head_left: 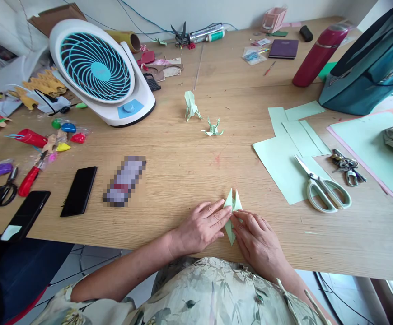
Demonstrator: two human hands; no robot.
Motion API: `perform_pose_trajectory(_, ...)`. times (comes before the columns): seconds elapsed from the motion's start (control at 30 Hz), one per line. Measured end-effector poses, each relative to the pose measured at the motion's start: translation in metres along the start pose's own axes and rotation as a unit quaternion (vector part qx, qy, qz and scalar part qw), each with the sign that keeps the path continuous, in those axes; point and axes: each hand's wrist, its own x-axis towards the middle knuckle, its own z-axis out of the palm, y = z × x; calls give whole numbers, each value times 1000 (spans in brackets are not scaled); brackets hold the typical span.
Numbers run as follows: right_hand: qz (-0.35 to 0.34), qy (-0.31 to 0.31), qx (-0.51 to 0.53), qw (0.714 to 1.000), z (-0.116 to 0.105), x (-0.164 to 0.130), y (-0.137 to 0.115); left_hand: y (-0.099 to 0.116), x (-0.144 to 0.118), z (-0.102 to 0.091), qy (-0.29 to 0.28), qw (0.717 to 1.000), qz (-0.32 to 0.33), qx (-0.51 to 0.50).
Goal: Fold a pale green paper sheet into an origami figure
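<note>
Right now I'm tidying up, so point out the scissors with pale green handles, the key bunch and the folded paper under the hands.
scissors (321, 185): head view, at the pivot.
key bunch (347, 166): head view, middle.
folded paper (233, 201): head view, upper points.

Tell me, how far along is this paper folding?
Two folded figures already stand mid-table. In hand: the left hand and right hand press a pointed, part-folded green piece flat on the table. It is not yet a figure. Cut sheets and scissors lie alongside.
</note>
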Motion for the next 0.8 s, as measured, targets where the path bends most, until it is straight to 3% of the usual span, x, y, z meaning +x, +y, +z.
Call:
perform_pose_trajectory(0.17, 9, -5, 7, 1000, 2, -3, 1, -3, -9, 3, -79, 996, -23, -41)
perform_pose_trajectory(0.47, -8, 52, 12, 999, -2, 1, -1, -4, -10, 2, -108, 992, -24, -58)
perform_pose_trajectory(0.8, -6, 33, -22, 999, 0, -6, 4, -7, -10, 4, -118, 991, -22, -63)
